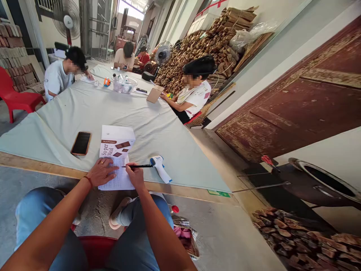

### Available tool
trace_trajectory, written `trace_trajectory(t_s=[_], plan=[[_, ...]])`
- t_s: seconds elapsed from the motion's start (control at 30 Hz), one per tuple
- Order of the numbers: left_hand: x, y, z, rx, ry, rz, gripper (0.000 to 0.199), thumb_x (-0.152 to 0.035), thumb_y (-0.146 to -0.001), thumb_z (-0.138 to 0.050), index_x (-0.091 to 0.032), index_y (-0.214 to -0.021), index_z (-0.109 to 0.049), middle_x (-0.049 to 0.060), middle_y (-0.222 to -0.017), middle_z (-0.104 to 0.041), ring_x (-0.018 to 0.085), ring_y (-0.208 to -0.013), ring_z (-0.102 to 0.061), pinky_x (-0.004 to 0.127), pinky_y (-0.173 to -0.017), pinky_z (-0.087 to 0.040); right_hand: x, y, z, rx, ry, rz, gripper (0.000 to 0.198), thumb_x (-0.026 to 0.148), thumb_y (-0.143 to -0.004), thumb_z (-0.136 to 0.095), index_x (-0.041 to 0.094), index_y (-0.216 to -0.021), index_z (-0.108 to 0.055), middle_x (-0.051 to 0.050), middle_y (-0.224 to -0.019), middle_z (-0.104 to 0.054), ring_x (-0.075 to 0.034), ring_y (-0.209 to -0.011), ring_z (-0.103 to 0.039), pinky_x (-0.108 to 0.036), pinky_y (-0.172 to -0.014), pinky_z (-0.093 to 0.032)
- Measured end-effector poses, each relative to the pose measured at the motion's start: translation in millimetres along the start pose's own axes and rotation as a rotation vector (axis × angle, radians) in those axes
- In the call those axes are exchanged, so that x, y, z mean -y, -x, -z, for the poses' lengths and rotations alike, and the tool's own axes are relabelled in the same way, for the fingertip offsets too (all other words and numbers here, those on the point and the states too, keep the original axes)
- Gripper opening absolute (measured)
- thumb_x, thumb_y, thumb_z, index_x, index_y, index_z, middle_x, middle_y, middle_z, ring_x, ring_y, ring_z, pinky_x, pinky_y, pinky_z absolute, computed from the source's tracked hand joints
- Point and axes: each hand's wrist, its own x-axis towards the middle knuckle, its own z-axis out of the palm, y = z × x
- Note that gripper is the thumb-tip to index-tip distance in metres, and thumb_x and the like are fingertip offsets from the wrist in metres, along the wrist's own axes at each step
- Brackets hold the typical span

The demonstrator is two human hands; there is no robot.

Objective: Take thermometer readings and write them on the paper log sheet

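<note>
My right hand (135,177) is closed round a black pen (141,166), held nearly level with its tip over a sheet of small print or writing (120,177). Flat on the left part of that sheet lies my left hand (103,172), fingers spread, with a bracelet at the wrist. Above the written part is a white printed flap (118,141) reading "Super Meal" with pictures of chocolate pieces; whether it joins the sheet I cannot tell. A white and blue infrared thermometer (161,168) lies right of the pen. To the left rests a dark-screened smartphone (81,143).
The cloth-covered table (64,113) stretches away from me, its wooden edge (42,166) close to my knees. Farther along are a clear basin of bottles (124,86), an orange tape roll (107,81) and a brown cardboard piece (155,94). Several people sit around it. A red chair (17,96) stands left.
</note>
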Motion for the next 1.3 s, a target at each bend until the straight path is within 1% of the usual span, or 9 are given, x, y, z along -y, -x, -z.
trace_trajectory(t_s=[0.1,0.2,0.7,0.97,1.17,1.23,1.3], plan=[[1.2,0.8,-2.3,-0.011,-0.059,-0.035,0.044,-0.049,-0.097,-0.041,-0.028,-0.128,-0.064,0.012,-0.125,-0.054,0.030,-0.120,-0.046,0.051,-0.103,-0.033,1.0,2.0,-2.3,0.018,0.025,0.049,0.022,0.043,-0.067,-0.055,0.022,-0.068,-0.061,-0.001,-0.065,-0.063,-0.019,-0.064,-0.058,-0.030,-0.066,-0.048],[2.0,1.4,-3.1,-0.026,-0.093,-0.050,0.045,-0.051,-0.097,-0.040,-0.029,-0.129,-0.063,0.012,-0.125,-0.054,0.030,-0.120,-0.046,0.050,-0.102,-0.033,0.4,3.1,-2.4,0.028,0.042,0.073,0.021,0.043,-0.068,-0.054,0.023,-0.068,-0.061,-0.001,-0.065,-0.064,-0.019,-0.064,-0.059,-0.030,-0.066,-0.050],[3.3,1.2,-4.3,-0.001,-0.090,-0.054,0.047,-0.054,-0.096,-0.040,-0.029,-0.130,-0.062,0.012,-0.126,-0.053,0.030,-0.119,-0.046,0.050,-0.101,-0.033,-10.1,0.8,-4.5,0.035,0.111,0.090,0.024,0.045,-0.070,-0.053,0.023,-0.071,-0.062,-0.003,-0.067,-0.068,-0.020,-0.064,-0.062,-0.032,-0.068,-0.052],[4.0,1.6,-5.7,-0.013,-0.085,-0.055,0.048,-0.055,-0.096,-0.041,-0.029,-0.129,-0.063,0.012,-0.125,-0.053,0.030,-0.119,-0.046,0.050,-0.102,-0.033,-12.0,0.6,-4.5,0.046,0.109,0.100,0.022,0.043,-0.070,-0.052,0.024,-0.070,-0.062,-0.001,-0.065,-0.067,-0.019,-0.063,-0.061,-0.031,-0.066,-0.052],[4.8,2.0,-6.5,-0.032,-0.084,-0.056,0.047,-0.056,-0.095,-0.042,-0.030,-0.129,-0.063,0.012,-0.125,-0.054,0.029,-0.118,-0.046,0.049,-0.102,-0.033,-9.8,1.0,-4.0,0.038,0.089,0.114,0.021,0.041,-0.070,-0.053,0.023,-0.069,-0.062,-0.001,-0.064,-0.065,-0.018,-0.062,-0.059,-0.030,-0.065,-0.050],[4.9,2.1,-6.4,-0.027,-0.085,-0.056,0.047,-0.056,-0.095,-0.042,-0.030,-0.129,-0.063,0.011,-0.125,-0.054,0.029,-0.119,-0.046,0.049,-0.102,-0.033,-10.1,0.6,-2.9,0.017,0.059,0.096,0.021,0.041,-0.069,-0.054,0.022,-0.069,-0.063,0.000,-0.063,-0.065,-0.017,-0.061,-0.058,-0.029,-0.064,-0.049],[4.6,2.1,-5.8,-0.022,-0.090,-0.052,0.048,-0.056,-0.095,-0.042,-0.030,-0.130,-0.062,0.011,-0.126,-0.054,0.029,-0.119,-0.046,0.048,-0.102,-0.033,-11.5,-0.2,-1.3,-0.051,0.011,0.062,0.023,0.042,-0.069,-0.056,0.021,-0.070,-0.063,-0.001,-0.063,-0.064,-0.017,-0.061,-0.057,-0.029,-0.063,-0.048]])
